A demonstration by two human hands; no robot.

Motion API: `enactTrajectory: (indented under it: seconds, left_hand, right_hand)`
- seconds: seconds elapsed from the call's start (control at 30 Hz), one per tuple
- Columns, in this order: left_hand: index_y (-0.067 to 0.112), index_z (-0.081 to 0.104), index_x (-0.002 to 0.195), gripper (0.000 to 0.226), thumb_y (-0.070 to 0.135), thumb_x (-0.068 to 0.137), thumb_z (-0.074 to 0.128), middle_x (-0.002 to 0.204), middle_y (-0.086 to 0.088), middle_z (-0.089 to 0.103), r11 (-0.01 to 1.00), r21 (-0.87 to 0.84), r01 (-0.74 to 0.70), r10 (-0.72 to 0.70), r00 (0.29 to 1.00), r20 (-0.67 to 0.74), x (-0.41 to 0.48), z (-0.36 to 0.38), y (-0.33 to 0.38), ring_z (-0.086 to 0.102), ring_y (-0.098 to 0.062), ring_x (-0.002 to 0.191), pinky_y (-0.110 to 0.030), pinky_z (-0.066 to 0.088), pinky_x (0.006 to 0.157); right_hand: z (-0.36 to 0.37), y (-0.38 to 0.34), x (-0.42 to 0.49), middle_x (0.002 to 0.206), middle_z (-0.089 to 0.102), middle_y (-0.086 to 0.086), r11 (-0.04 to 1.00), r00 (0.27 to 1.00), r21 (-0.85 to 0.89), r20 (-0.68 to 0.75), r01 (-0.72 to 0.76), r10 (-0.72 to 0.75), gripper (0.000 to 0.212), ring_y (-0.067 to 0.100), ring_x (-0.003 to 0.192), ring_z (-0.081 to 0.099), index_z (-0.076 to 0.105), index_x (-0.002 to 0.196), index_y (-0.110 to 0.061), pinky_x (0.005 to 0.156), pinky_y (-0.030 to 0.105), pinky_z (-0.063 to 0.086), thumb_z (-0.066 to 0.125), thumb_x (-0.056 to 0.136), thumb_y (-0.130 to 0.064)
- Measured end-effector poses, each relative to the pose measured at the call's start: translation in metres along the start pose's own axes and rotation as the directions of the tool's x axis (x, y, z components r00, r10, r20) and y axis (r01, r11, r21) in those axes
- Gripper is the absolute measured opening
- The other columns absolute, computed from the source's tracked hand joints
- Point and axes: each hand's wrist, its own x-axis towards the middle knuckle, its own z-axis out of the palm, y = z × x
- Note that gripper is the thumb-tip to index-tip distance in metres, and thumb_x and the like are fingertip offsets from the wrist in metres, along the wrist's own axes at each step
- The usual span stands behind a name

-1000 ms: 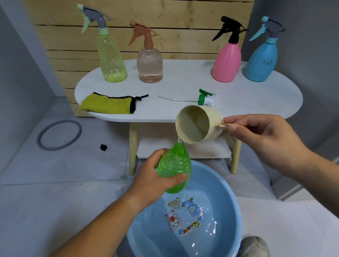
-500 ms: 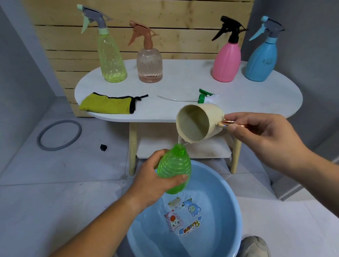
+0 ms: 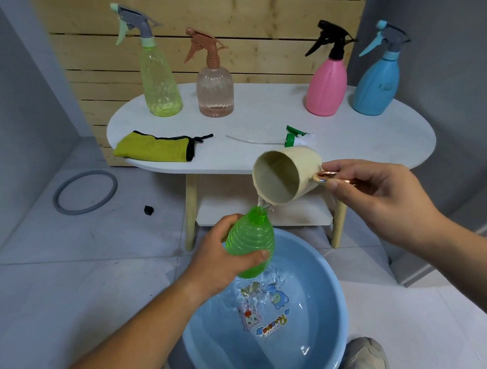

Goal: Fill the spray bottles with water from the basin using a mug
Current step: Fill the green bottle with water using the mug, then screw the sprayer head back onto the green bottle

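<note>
Pouring from the mug into a green bottle over the basin.
The basin sits nearest, on the floor, water in it. Above it the left hand curls its fingers round the tilted, uncapped bottle. The right hand pinches the mug's handle; a thin stream falls at the bottle's neck. Behind, a white table carries a yellow cloth, a loose spray head and four capped bottles.

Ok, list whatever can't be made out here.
Head view only.
Fill level of the green bottle: the left hand wraps it.
Contents of the pink bottle and blue bottle: opaque walls.
Handle of the mug: partly under the right hand.
Near rim of the basin: cut off by the bottom edge.
</note>
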Motion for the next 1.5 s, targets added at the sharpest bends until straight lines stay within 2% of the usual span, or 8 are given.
enactTrajectory:
  seconds: [0.17,0.27,0.37,0.5,0.87,1.1,1.33,1.5]
  left_hand:
    - [0.029,0.065,0.12,0.058,0.021,0.071,0.095,0.107,0.013,0.073,1.0,-0.009,0.0,0.0,1.0,0.003,0.0,0.0,0.0,0.07,-0.004,0.099,-0.018,0.057,0.083]
    - [0.029,0.065,0.119,0.059,0.02,0.07,0.095,0.106,0.014,0.074,1.0,-0.018,0.003,-0.003,1.0,-0.012,0.0,0.0,-0.003,0.07,-0.002,0.097,-0.015,0.055,0.08]
    - [0.03,0.063,0.123,0.064,0.026,0.068,0.096,0.111,0.01,0.073,1.0,-0.004,0.019,-0.019,1.0,-0.016,0.0,-0.002,-0.008,0.069,-0.003,0.102,-0.024,0.056,0.09]
    - [0.03,0.061,0.129,0.081,0.046,0.057,0.094,0.122,0.007,0.07,0.999,-0.005,0.037,-0.037,0.999,-0.031,-0.002,-0.007,-0.016,0.066,-0.008,0.113,-0.037,0.053,0.104]
    - [0.026,0.063,0.128,0.073,0.037,0.062,0.094,0.119,0.008,0.071,0.998,0.004,0.06,-0.059,0.997,-0.044,0.003,-0.01,-0.036,0.068,-0.009,0.112,-0.029,0.054,0.096]
    - [0.034,0.064,0.123,0.065,0.023,0.068,0.096,0.114,0.016,0.073,0.995,0.008,0.101,-0.101,0.993,-0.054,0.011,-0.008,-0.053,0.067,0.0,0.107,-0.015,0.052,0.088]
    - [0.036,0.063,0.124,0.071,0.044,0.059,0.092,0.114,0.017,0.072,0.995,0.0,0.097,-0.097,0.994,-0.05,0.014,-0.002,-0.052,0.067,0.001,0.107,-0.013,0.052,0.085]
    - [0.035,0.064,0.125,0.069,0.041,0.062,0.092,0.116,0.014,0.071,0.998,-0.001,0.06,-0.06,0.997,-0.057,0.015,-0.002,-0.043,0.067,-0.002,0.108,-0.016,0.053,0.086]
  right_hand:
    - [0.003,0.006,0.002,0.103,0.076,-0.009,0.994,0.996,0.055,0.024,-0.091,0.09,0.013,0.013,0.095,0.069,0.078,0.085,-0.028,0.089,0.031,0.054,0.068,0.09,-0.035]
    - [0.008,0.023,0.006,0.093,0.075,0.01,0.966,0.979,0.16,0.058,-0.201,0.195,0.024,0.028,0.09,0.071,0.076,0.087,-0.013,0.097,0.05,0.053,0.065,0.093,-0.034]
    - [0.017,0.048,0.011,0.098,0.075,0.015,0.889,0.942,0.313,0.106,-0.335,0.318,0.034,0.028,0.086,0.07,0.065,0.085,0.004,0.097,0.047,0.054,0.061,0.096,-0.028]
    - [0.036,0.083,0.017,0.096,0.074,0.012,0.759,0.866,0.42,0.209,-0.499,0.453,0.03,0.027,0.075,0.068,0.058,0.074,-0.007,0.079,0.033,0.058,0.056,0.1,-0.023]
    - [0.124,0.191,-0.018,0.08,0.061,0.007,0.613,0.601,0.084,0.338,-0.786,0.724,0.016,0.018,0.073,0.052,0.066,0.08,-0.013,0.064,0.026,0.044,0.063,0.096,-0.015]
    - [0.154,0.22,-0.032,0.098,0.07,0.014,0.618,0.57,-0.045,0.34,-0.785,0.748,0.021,0.018,0.085,0.059,0.074,0.1,0.0,0.065,0.021,0.044,0.064,0.095,-0.018]
    - [0.152,0.231,-0.027,0.087,0.065,0.006,0.687,0.597,-0.28,0.346,-0.67,0.723,0.024,0.015,0.074,0.054,0.075,0.099,-0.004,0.055,0.019,0.041,0.063,0.095,-0.025]
    - [0.142,0.209,-0.01,0.108,0.072,0.002,0.779,0.74,-0.465,0.32,-0.421,0.592,0.025,0.02,0.101,0.065,0.069,0.116,-0.022,0.088,0.028,0.05,0.06,0.096,-0.034]
